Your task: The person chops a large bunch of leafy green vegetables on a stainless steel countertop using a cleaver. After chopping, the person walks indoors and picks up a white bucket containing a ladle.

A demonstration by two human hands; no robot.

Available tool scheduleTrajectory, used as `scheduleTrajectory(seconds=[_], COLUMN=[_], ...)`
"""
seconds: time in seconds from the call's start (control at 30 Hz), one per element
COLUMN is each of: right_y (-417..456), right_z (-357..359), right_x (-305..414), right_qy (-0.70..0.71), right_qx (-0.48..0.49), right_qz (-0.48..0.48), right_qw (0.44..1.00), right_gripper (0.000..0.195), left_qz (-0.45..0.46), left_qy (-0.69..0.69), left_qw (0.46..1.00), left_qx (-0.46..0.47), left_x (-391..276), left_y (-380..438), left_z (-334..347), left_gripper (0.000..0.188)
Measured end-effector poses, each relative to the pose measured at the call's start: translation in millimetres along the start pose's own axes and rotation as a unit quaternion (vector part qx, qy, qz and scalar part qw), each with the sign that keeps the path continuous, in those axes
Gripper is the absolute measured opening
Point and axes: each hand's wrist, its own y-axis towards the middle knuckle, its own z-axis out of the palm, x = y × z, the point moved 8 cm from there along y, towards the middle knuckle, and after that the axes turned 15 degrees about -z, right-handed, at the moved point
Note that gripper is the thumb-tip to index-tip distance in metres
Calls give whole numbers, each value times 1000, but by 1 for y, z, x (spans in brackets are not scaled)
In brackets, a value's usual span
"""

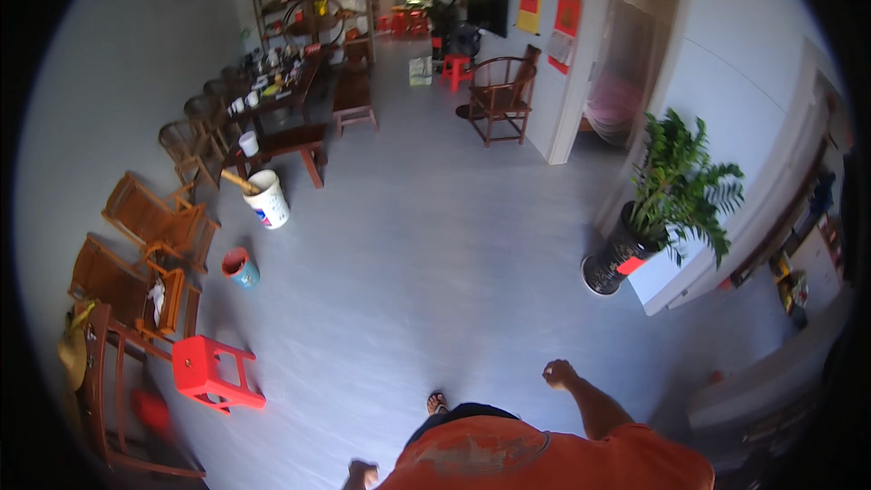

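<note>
My right hand (561, 374) hangs over the grey floor (435, 252), right of my sandalled foot (437, 402), its fingers curled and apparently around nothing. At the bottom edge my left hand (363, 473) is partly cut off by the frame; its fingers look curled, too blurred to judge. Neither hand touches any furniture. A red plastic stool (197, 367) stands to the left. Beyond it are a blue and red bin (242, 268) and a white plastic bucket (269, 199) with a wooden handle (239, 182) leaning out of it.
Wooden chairs (151, 218) line the left wall, by a table (299, 88) with cups and other items. On the right stand a potted plant (616, 252) in a black pot and an open doorway (612, 68). A round-backed armchair (502, 99) and a red stool (455, 71) are farther off.
</note>
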Motion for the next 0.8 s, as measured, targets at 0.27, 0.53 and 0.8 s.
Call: scheduleTrajectory(seconds=[0.27,0.53,0.8], right_y=[71,186,535], right_z=[3,-92,-229], right_x=[-27,-62,-183], right_qy=[86,256,-86], right_qx=[48,80,166], right_qz=[-1,147,-46], right_qw=[995,952,981], right_gripper=[27,22,26], left_qz=[102,129,-43], left_qy=[-192,-250,-196], left_qw=[933,886,970], left_qx=[-287,-370,-137], left_x=[-154,-235,-232], left_y=[-27,39,127], left_z=[-445,-662,-637], left_gripper=[36,32,35])
